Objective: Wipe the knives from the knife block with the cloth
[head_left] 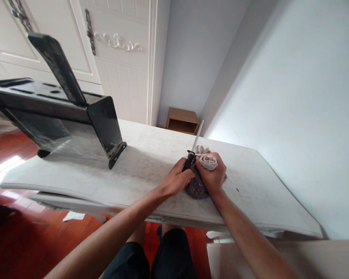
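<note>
My left hand (176, 179) is closed around the black handle of a sharpening steel (189, 160). The steel's thin grey rod points up and away from me, past the table's far edge. In my right hand (216, 178) is a bunched grey-brown cloth (197, 186), gripped close beside the handle. One rolled end of the cloth sticks out above my fingers, and its lower part hangs against the tabletop. Cloth also shows behind the base of the rod; whether it wraps the rod there I cannot tell.
A black knife block (101, 120) with clear sides stands on the left of the white table (145, 155), a black handle (59, 69) rising from it. Beyond are a white wardrobe (125, 77) and a small wooden box shelf (182, 116). A wall borders the right.
</note>
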Available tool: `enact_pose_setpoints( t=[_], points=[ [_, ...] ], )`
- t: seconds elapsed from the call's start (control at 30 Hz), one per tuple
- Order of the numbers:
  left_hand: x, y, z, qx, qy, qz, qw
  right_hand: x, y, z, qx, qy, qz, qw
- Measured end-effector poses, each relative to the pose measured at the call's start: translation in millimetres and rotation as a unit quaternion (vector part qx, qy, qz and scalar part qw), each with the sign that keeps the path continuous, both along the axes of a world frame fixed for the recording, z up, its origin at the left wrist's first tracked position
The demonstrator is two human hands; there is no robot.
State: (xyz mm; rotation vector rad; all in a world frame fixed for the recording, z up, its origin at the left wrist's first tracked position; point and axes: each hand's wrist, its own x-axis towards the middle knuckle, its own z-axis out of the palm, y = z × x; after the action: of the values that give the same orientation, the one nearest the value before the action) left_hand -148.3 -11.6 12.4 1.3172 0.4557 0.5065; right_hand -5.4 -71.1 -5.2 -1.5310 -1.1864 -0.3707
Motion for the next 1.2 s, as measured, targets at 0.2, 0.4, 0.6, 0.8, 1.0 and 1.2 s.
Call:
enact_pose_setpoints(
  t=[0.2,0.4,0.6,0.8,1.0,1.2],
  points=[
    [0,0,2.5,-0.051,-0.053,-0.076,0.994,-4,2,0.4,-0.011,0.056,-0.008,0.998],
    [-1,1,2.0,-0.069,-0.073,-0.111,0.989,-7,2,3.1,-0.005,0.066,-0.013,0.998],
    [-3,3,0.9,-0.12,-0.108,-0.152,0.975,-11,3,5.8,-0.007,0.102,-0.007,0.995],
    [-3,3,2.1,-0.126,-0.117,-0.172,0.97,-12,3,7.0,-0.002,0.121,-0.003,0.993],
    [-1,1,2.3,-0.102,-0.095,-0.162,0.977,-12,5,5.9,0.001,0.134,-0.012,0.991],
    [-2,0,2.3,-0.073,-0.074,-0.141,0.985,-10,3,4.5,0.003,0.066,-0.029,0.997]
  ],
)
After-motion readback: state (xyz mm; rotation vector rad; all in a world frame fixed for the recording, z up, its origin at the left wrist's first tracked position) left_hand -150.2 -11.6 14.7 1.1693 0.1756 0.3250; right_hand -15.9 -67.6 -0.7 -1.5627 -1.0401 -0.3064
